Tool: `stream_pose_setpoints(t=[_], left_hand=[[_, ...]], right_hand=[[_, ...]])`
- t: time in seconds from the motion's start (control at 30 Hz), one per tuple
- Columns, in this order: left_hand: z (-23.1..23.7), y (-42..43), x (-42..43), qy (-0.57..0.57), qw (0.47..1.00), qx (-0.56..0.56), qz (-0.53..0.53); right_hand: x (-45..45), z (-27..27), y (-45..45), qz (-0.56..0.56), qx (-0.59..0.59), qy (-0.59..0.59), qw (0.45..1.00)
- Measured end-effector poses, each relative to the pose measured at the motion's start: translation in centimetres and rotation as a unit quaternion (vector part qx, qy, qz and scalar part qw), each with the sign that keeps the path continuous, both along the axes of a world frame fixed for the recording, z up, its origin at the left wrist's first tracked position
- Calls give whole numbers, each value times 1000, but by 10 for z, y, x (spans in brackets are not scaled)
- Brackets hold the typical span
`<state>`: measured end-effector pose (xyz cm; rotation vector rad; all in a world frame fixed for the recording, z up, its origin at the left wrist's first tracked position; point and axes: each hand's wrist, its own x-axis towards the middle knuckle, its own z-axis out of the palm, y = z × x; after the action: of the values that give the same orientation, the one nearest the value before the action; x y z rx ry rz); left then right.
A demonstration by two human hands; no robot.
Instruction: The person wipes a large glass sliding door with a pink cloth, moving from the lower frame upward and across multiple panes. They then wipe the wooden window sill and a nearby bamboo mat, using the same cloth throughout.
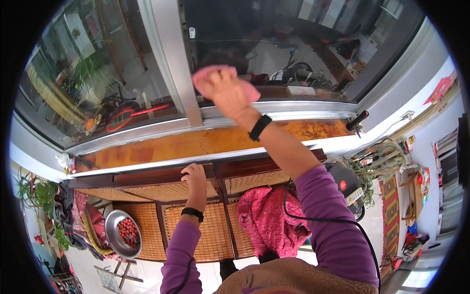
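My right hand (228, 91) presses a pink cloth (250, 92) against the dark window pane (227, 33), beside the upright metal frame (172, 47). The fingers are slightly blurred and lie over the cloth. Lower down, my left hand (194, 174) rests on the dark wooden top rail (161, 175) of a bench with woven panels, its fingers curled over the edge. Nothing shows in that hand. Between the bench back and the window runs an orange-brown sill (172, 145).
A metal bowl of red fruits (110, 228) stands on the bench seat (198, 231) at left. Pink patterned fabric (270, 220) lies at right. A black cable (326, 219) crosses my right sleeve. A dark machine (339, 180) stands right; a black-handled object (358, 121) sits at the sill's end.
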<state>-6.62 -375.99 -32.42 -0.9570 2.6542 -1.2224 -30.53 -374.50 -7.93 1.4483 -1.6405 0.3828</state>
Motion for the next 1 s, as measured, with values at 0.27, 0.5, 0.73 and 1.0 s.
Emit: stream_pose_setpoints(t=[0.27,0.5,0.73,1.0], left_hand=[[4,2,1,-28,1000,12,1],[-2,-1,-1,-13,1000,-5,5],[1,0,-1,-12,1000,-29,1],[1,1,0,23,999,-46,-4]], right_hand=[[-62,65,61,21,-105,-84,991],[-116,194,105,-107,-341,-175,918],[-58,57,65,-52,-2,-52,997],[-76,-92,147,-167,104,-352,915]])
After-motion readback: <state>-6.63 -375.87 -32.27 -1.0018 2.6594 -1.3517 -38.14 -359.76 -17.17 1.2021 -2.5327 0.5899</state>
